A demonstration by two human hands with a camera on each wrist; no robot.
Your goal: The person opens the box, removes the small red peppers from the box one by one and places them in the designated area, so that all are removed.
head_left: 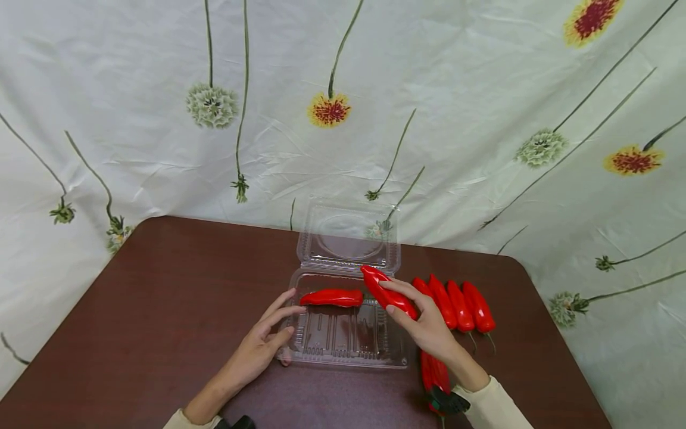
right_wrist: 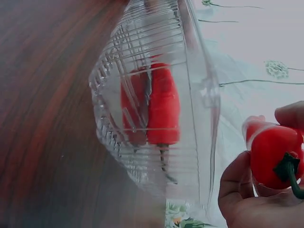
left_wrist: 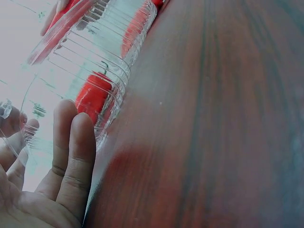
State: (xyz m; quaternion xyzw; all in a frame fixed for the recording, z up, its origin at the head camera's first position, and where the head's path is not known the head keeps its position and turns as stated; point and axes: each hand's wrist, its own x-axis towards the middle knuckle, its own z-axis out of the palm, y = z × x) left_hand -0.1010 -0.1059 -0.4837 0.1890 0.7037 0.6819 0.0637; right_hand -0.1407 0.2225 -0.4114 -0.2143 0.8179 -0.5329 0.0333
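Note:
A clear hinged plastic box stands with its lid raised, and one red chili pepper lies crosswise near the back of its base. My right hand grips another red pepper over the box's right back corner. In the right wrist view the held pepper shows its green stem end, beside the box wall. My left hand rests at the box's left side, fingertips at the rim. The left wrist view shows two straight fingers against the clear side wall.
Several red peppers lie in a row on the brown table, right of the box. More peppers lie below my right wrist. The transparent lid stands up at the back, near a flowered cloth.

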